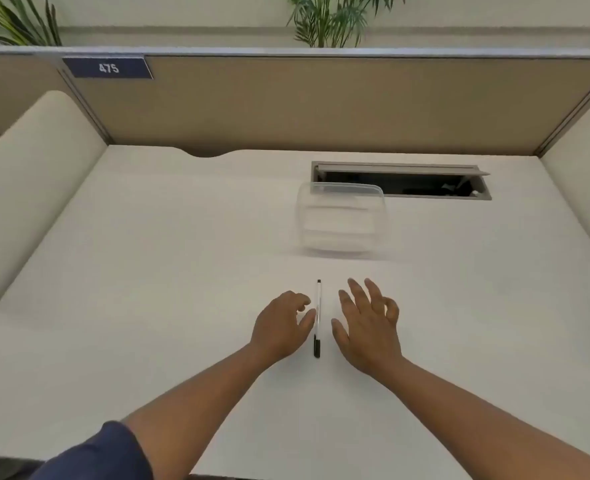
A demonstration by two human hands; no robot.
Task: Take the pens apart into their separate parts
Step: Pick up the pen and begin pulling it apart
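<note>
One clear-barrelled pen (318, 306) with a black cap at its near end lies on the white desk (169, 271), pointing away from me. My left hand (281, 325) rests just left of it, fingers loosely curled, the thumb close to the barrel. My right hand (368, 322) hovers just right of the pen with fingers spread. Neither hand holds anything.
A clear plastic container (342, 221) stands beyond the pen. Behind it an open cable hatch (402, 183) is cut into the desk. Tan partition walls (321, 102) enclose the back, cream side panels the left and right.
</note>
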